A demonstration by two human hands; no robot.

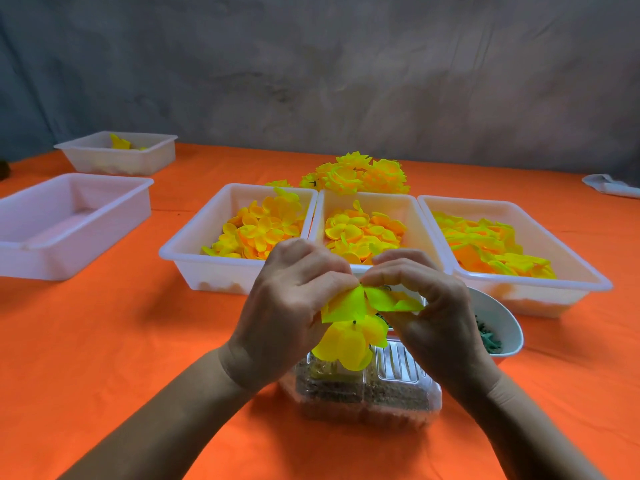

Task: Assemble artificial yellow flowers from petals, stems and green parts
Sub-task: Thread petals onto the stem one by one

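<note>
Both hands meet just above the near edge of the table. The left hand (pixel 294 306) has its fingers curled round a half-built flower (pixel 349 336), pinching it near the top, with rounded yellow petals hanging below the knuckles. The right hand (pixel 426 299) pinches a pointed yellow-green petal layer (pixel 388 301) at the flower's top, fingertips nearly touching those of the left.

Directly under the hands sits a clear box (pixel 374 393) with ribbed lid and something brownish inside. Just right of it, partly behind the right hand, a white bowl (pixel 502 327) holds small green parts (pixel 490 341).

Beyond the hands three white trays stand side by side: the left tray (pixel 187 251) and middle tray (pixel 419 216) hold round yellow-orange petals, the right tray (pixel 571 268) flatter, pointed ones. Behind them lies a heap of finished flowers (pixel 356 176). Far left stand two more trays, the nearer one (pixel 45 251) bare inside, the farther one (pixel 104 161) with a few yellow pieces. An orange cloth (pixel 121 341) covers the table.
</note>
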